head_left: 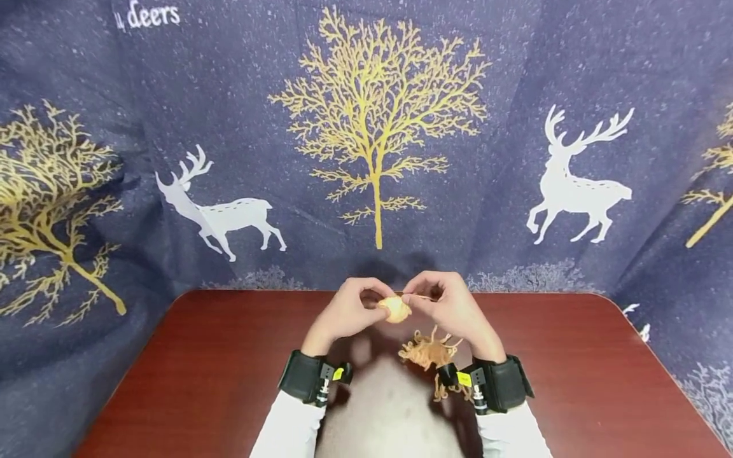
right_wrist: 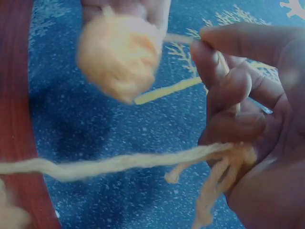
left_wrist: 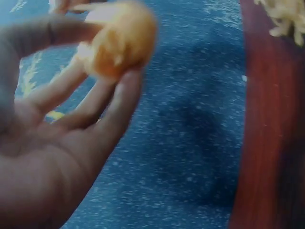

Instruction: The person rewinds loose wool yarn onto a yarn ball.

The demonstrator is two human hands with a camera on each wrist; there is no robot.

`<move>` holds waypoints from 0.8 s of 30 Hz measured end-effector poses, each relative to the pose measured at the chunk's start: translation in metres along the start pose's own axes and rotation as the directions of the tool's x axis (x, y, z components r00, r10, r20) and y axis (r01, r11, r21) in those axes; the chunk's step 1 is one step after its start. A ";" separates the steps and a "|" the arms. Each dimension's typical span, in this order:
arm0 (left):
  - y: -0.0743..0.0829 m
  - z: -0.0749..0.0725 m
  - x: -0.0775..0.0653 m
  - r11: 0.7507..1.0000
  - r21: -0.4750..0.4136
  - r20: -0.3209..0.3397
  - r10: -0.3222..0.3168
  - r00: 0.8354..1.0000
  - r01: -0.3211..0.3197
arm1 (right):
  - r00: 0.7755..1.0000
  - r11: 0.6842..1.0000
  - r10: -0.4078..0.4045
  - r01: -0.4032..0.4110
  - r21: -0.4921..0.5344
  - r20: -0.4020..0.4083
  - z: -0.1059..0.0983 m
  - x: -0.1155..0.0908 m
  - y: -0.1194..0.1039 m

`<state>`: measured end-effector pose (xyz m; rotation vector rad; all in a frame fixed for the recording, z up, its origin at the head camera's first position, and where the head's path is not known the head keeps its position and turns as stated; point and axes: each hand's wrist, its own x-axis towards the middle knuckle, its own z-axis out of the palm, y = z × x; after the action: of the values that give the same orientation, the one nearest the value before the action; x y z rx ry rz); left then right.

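"Where is the ball of yarn (head_left: 395, 309)?"

"Between my two hands, held up in the air near the table's far edge. My left hand (head_left: 348, 313) pinches it between thumb and fingertips, the palm hollow behind it."

"And your right hand (head_left: 452, 310)?"

"Just beside the ball, fingers curled in. Its thumb and forefinger nip a thin strand (right_wrist: 178, 37) that reaches across to the ball (blurry in both wrist views, I admit). Another length (right_wrist: 114, 164) comes out lower down, by my bent fingers."

"What lies nearby?"

"A tangled heap of loose yarn (head_left: 428, 351) on the reddish-brown table (head_left: 229, 356), nearer me than the ball and partly hidden by my right wrist. I wear black straps (head_left: 303, 376) on both wrists."

"And past the table?"

"A blue cloth (head_left: 321, 248) printed with golden trees (head_left: 376, 137) and white deer (head_left: 237, 216)."
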<state>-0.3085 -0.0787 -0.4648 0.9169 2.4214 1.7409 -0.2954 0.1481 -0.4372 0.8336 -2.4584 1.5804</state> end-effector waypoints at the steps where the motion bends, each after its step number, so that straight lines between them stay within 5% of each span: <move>1: 0.003 -0.002 -0.001 1.000 -0.003 0.052 0.008 0.999 -0.008 | 1.000 1.000 -0.008 0.008 0.013 -0.001 -0.002 0.000 0.000; 4: 0.010 -0.008 -0.003 0.997 -0.073 0.173 0.026 0.985 -0.013 | 1.000 0.999 -0.029 0.029 0.035 -0.006 -0.005 0.001 0.000; 7: 0.013 -0.009 -0.006 0.977 -0.214 0.219 0.061 0.974 -0.013 | 0.999 0.998 -0.033 0.034 0.059 -0.008 -0.004 0.000 0.001; 11: 0.015 -0.008 -0.010 0.901 -0.433 0.205 0.072 0.976 0.024 | 0.999 0.994 -0.026 0.028 0.110 -0.026 0.001 -0.001 -0.001; 15: 0.017 -0.008 -0.010 0.831 -0.555 0.134 0.041 0.990 0.041 | 0.989 0.990 -0.038 0.057 0.130 -0.141 0.010 0.002 -0.003; 20: 0.021 -0.010 -0.009 0.840 -0.542 0.077 0.020 0.997 0.024 | 0.956 0.983 -0.028 0.080 0.165 -0.293 0.018 0.006 -0.001; 24: 0.023 -0.011 -0.009 0.865 -0.500 0.072 0.001 0.997 0.035 | 0.953 0.986 -0.029 0.077 0.148 -0.301 0.019 0.004 -0.011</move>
<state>-0.2948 -0.0874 -0.4432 0.8588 1.7737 2.1325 -0.2898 0.1267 -0.4349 0.6200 -2.1074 1.7543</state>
